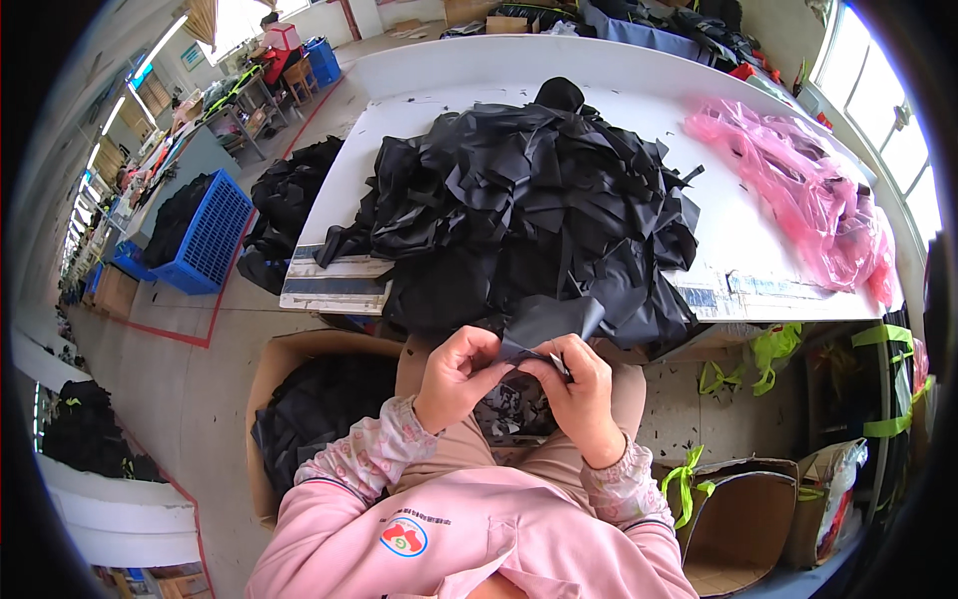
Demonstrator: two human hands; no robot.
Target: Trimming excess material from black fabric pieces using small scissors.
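Note:
Both hands pinch one black piece of thin sheet material [551, 321] just in front of the table's near edge. My left hand [454, 384] is closed on its left side, thumb and fingers pressed together. Close beside it, my right hand [582, 394] grips the same piece with thumb and forefinger. A small pale bit shows by the right fingertips; I cannot make out what it is. Directly beyond the hands, a large heap of black pieces [519, 200] covers the middle of the white table [339, 215] and droops over its front edge.
Pink plastic wrap [798, 190] lies at the table's right. Left of my legs stands a cardboard box [261, 419] holding black pieces; small scraps [514, 409] lie between my knees. An open carton [738, 529] sits at lower right. A blue crate [205, 240] stands farther left.

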